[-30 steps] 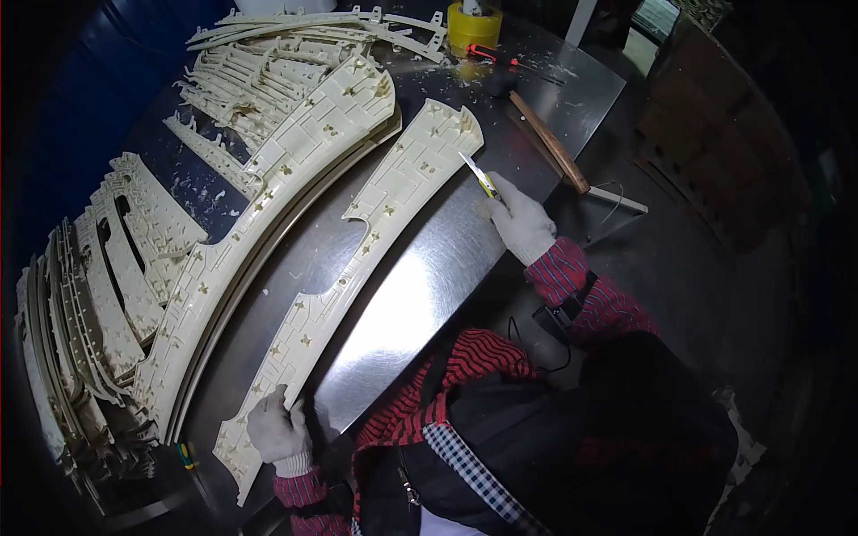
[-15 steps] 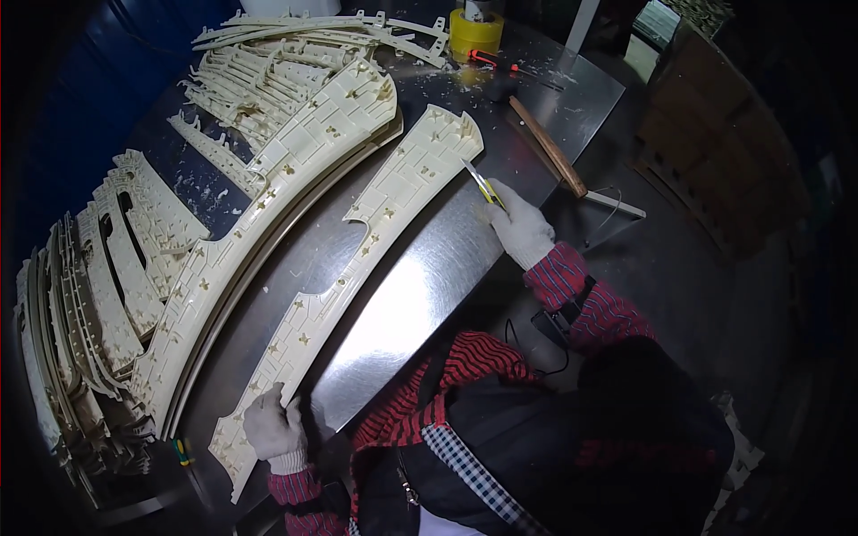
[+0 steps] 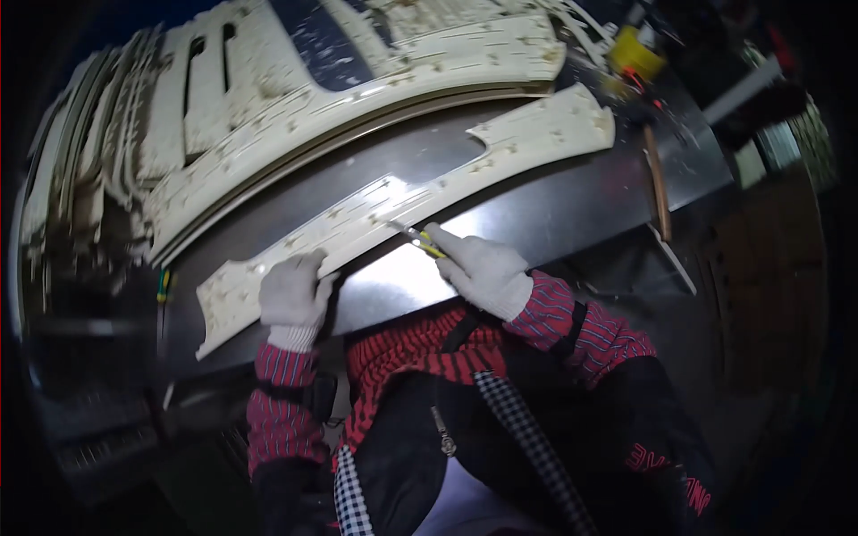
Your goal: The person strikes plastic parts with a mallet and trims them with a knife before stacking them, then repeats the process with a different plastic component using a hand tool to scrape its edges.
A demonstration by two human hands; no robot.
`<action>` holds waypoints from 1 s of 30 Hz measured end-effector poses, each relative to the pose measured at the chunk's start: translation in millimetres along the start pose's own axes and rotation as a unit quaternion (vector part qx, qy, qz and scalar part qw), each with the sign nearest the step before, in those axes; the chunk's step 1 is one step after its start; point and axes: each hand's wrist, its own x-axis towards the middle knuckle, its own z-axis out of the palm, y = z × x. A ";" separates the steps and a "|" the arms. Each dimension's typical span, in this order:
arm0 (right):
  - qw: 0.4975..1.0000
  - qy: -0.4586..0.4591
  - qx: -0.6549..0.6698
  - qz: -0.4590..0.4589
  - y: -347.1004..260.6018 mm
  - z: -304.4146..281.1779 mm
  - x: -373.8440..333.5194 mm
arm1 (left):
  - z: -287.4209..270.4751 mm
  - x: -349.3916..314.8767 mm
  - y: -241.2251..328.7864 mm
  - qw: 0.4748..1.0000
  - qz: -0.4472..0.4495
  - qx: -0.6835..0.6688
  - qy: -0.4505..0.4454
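Hands [image 3: 487, 272] near each other, backs upward

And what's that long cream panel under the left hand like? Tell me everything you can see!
The long cream panel looks like thin, hard plastic. It's gently curved, with a wide cutout in its far edge and broader ends. Small brownish spots and raised-looking lines dot its face, but blur hides their details. It lies slantwise on the shiny metal table, its right end farther away. The gloved left hand rests near its left end. A yellow-handled knife's blade points over its near edge; I can't tell whether it touches.
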 end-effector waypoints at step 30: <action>0.852 -0.148 -0.333 -0.377 -15.9 -78.0 107.8 | -10.6 -15.7 -8.8 0.998 0.005 -0.048 -0.050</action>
